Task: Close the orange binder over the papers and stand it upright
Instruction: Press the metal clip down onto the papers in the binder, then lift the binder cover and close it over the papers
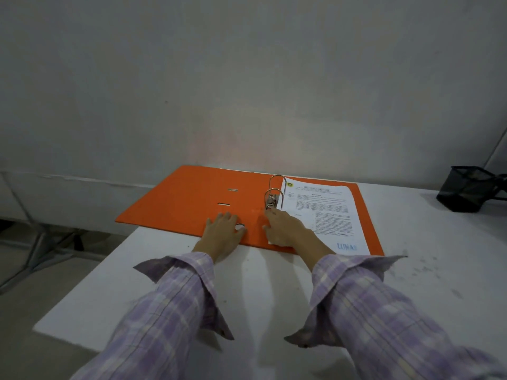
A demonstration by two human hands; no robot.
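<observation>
On the white table [170, 283] the orange binder [186, 204] lies open and flat; the left hand [223, 234] rests on its near edge, fingers spread, holding nothing; the right hand [284, 229] lies loosely open by the metal rings [274, 192], touching the papers [323, 209]; far right sits a black mesh cup [466, 192].

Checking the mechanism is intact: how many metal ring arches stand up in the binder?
2: far ring near the papers' top edge, near ring just in front, above the lever.

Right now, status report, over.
Left hand flat on open orange binder. Right hand near lever, over papers. Cover path clear.
</observation>
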